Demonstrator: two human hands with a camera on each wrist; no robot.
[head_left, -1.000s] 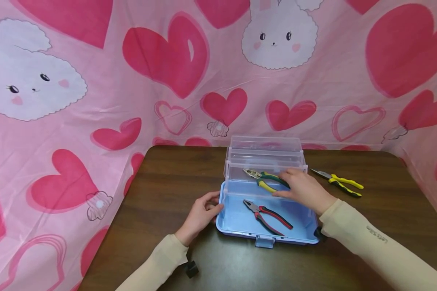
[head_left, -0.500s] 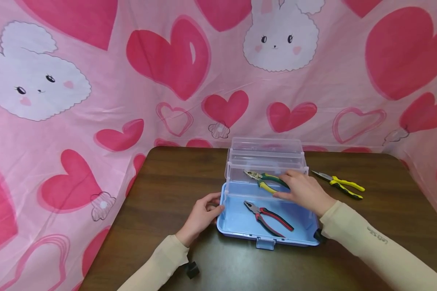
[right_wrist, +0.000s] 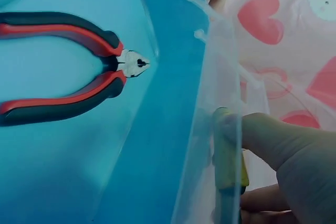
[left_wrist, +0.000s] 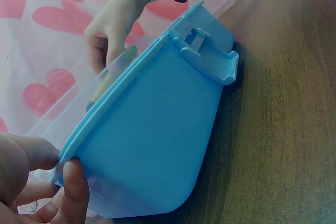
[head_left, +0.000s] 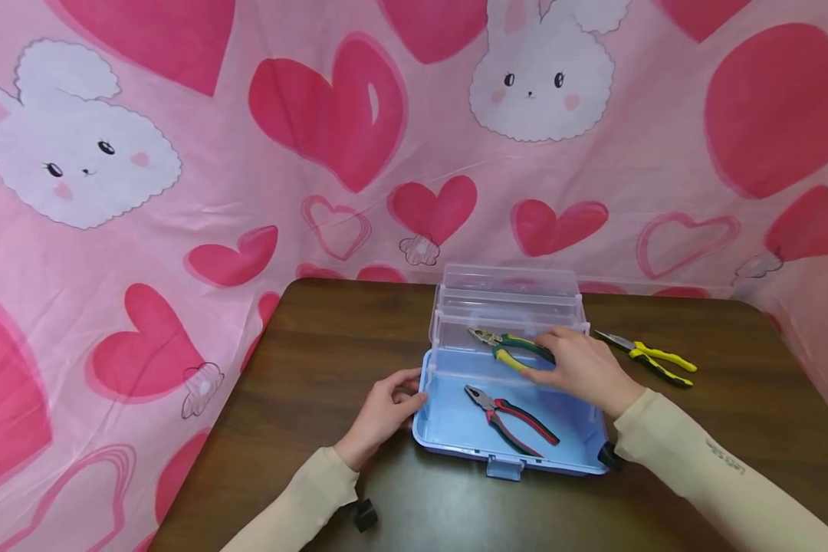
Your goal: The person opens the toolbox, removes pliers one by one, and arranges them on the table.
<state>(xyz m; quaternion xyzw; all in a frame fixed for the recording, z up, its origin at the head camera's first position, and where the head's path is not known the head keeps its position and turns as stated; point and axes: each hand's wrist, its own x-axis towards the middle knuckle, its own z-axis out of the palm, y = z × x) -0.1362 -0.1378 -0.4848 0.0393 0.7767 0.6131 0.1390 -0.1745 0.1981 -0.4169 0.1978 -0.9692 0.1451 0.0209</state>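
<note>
A blue toolbox [head_left: 433, 418] stands with its clear upper tray [head_left: 448, 333] raised at the back. My left hand [head_left: 381, 414] pinches the box's left rim between thumb and fingers, as the left wrist view also shows. With my right hand [head_left: 586, 368] I hold the handles of green-and-yellow combination pliers [head_left: 502, 346] at the clear tray, their jaws pointing left. Through the tray's cloudy wall, the right wrist view shows a yellow handle [right_wrist: 227, 161] under my thumb. Red-and-black pliers [head_left: 493, 412] lie on the box's blue floor, handles spread.
Yellow-and-black long-nose pliers [head_left: 645, 356] lie on the wooden table [head_left: 345, 330], right of the toolbox. A latch [head_left: 504, 468] hangs at the box's front. Pink heart-patterned cloth [head_left: 359, 230] rises behind the table.
The head view has shifted slightly. Both hands, the toolbox and all the pliers stay in nearly the same places relative to one another.
</note>
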